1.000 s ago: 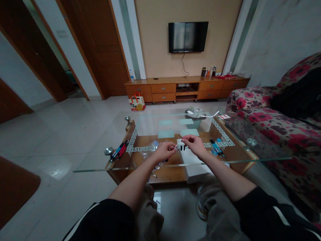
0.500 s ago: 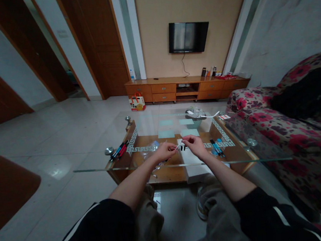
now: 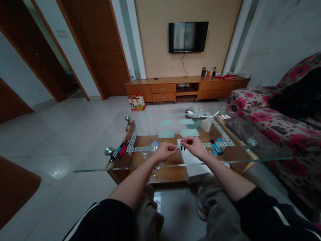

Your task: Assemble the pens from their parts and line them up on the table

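My left hand [image 3: 166,151] is closed in a pinch on a thin white stick-like piece [image 3: 178,147] above the glass coffee table [image 3: 165,165]. Close beside it, my right hand [image 3: 195,147] is also pinched, its fingertips near the other end of that piece. Whether the right fingers hold that piece or something else is too small to see. Small black pieces [image 3: 182,148] show just below the right fingertips. Beneath the right hand is a white box [image 3: 193,167]. A crumpled clear plastic bag [image 3: 150,151] shows left of my left hand.
Red, blue and black pens [image 3: 120,151] lie at the table's left. Blue pens [image 3: 217,147] are at its right. A basket [image 3: 194,123] stands toward the far right side. A flowered sofa [image 3: 303,127] borders the right; a low cabinet [image 3: 162,87] runs along the wall.
My right hand has lowered very slightly toward the left fingertips. My left hand stays nearly in place, still pinching the white piece.
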Available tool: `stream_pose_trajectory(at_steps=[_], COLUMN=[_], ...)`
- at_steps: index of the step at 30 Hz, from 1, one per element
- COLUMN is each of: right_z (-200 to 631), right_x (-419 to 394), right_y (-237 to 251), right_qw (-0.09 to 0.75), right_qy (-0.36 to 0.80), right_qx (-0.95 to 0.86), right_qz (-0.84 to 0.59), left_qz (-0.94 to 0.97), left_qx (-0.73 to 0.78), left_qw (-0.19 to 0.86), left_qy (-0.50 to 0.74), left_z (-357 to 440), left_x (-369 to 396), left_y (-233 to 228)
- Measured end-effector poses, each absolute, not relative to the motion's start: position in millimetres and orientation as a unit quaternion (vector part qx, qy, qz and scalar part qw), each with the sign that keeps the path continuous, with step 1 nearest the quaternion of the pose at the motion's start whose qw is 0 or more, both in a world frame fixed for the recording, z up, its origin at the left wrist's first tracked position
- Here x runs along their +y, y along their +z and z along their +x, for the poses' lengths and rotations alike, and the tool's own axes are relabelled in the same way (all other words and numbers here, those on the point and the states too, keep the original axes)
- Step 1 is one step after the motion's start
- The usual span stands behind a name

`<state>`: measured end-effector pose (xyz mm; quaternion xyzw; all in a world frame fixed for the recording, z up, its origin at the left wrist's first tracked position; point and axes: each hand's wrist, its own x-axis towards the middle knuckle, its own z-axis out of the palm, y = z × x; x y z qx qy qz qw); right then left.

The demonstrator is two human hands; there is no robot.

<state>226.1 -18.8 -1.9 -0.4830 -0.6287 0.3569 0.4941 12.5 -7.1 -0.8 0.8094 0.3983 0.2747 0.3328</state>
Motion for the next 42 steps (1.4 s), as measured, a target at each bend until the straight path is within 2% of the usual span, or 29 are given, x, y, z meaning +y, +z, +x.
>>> stream_pose_trajectory(at_steps=[6, 23, 33, 39, 42], right_z=[222.7, 221.6, 220.8, 232.8, 239.3], right_x=[-20.0, -20.6, -25.6, -21.8, -21.1], right_y=[-4.7, -6.4, 1.6, 7.5, 9.3], right_qw=[0.467, 0.434, 0.407, 0.472, 0.477], right_qy=[0.4, 0.395, 0.338, 0.213, 0.185], right_qx=[-0.643, -0.676, -0.716, -0.672, -0.655], right_qz=[-0.457, -0.446, -0.455, -0.529, -0.556], left_qz=[0.817, 0.831, 0.823, 0.801, 0.802], left_qx=[0.384, 0.368, 0.383, 0.413, 0.415], left_qw=[0.326, 0.322, 0.325, 0.322, 0.312], left_qy=[0.28, 0.265, 0.264, 0.291, 0.295], left_z=[13.0, 11.3, 11.5, 11.7, 10.5], left_x=[-7.2, -13.9, -8.7, -4.6, -3.8], left_y=[-0.7, 10.3, 6.0, 0.0, -1.2])
